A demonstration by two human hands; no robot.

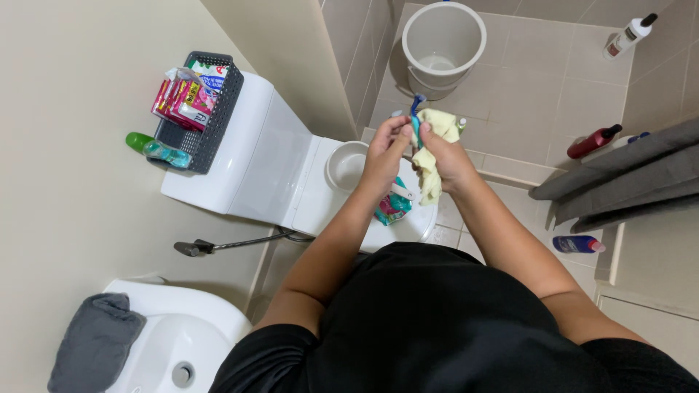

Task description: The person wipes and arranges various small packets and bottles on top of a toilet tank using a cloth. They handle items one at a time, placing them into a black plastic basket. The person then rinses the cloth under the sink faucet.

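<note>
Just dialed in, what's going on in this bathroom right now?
A person stands over the toilet, both hands raised above its closed lid. The left hand and the right hand together hold a blue toothbrush wrapped in a pale yellow cloth, apparently wiping it. A small white bowl and a teal packet sit on the lid. A dark basket of packets rests on the tank, and a white bucket stands on the tiled floor.

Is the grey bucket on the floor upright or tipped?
Upright: the bucket stands on the tiled floor with its round rim facing up, inside visible.
</note>
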